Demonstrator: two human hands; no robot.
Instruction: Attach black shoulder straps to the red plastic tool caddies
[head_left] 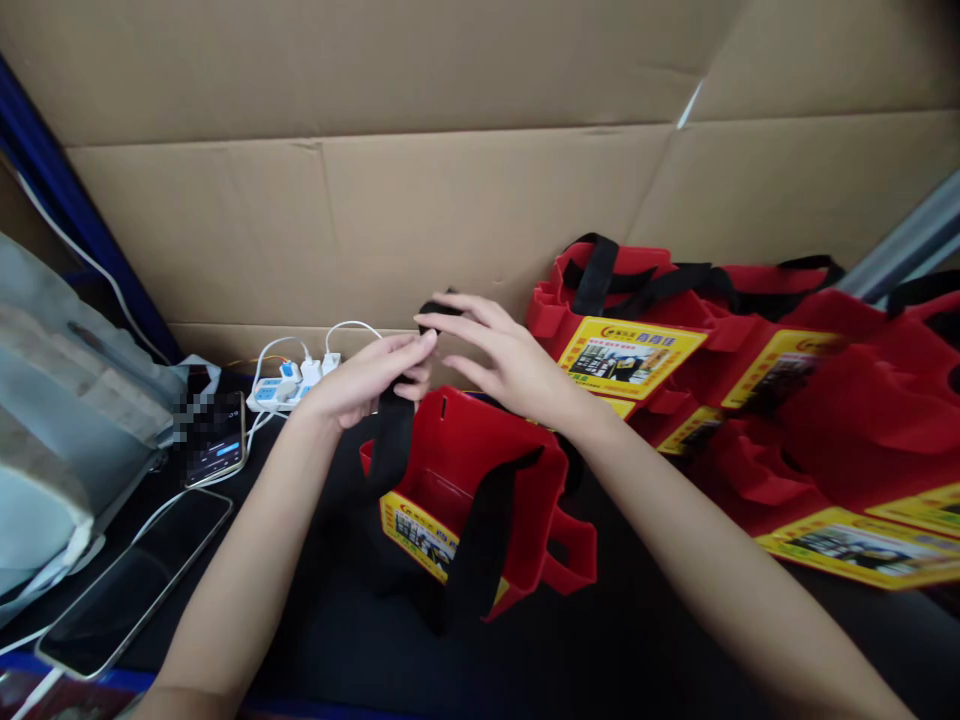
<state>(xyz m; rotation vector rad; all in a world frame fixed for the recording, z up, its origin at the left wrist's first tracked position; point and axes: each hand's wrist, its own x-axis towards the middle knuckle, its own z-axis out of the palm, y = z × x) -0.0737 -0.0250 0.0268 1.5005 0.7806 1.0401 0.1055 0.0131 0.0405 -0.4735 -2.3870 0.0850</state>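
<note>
A red plastic box [480, 430] with a yellow printed label and side loops stands tilted on the black surface in front of me. Black webbing strap [391, 440] runs from the box up to my left hand [379, 375], whose thumb and fingers are closed on it. My right hand [491, 345] is just to the right, its fingers spread beside the upper strap end; whether the fingertips touch the strap I cannot tell. Another length of the black strap [487, 520] hangs over the near side of the box.
Several similar red boxes [810, 400] with black straps are piled at the right. At the left lie two phones [135, 585], white cables and a white power strip [274, 393]. A pale bag [75, 400] stands far left. Cardboard [450, 220] walls off the back.
</note>
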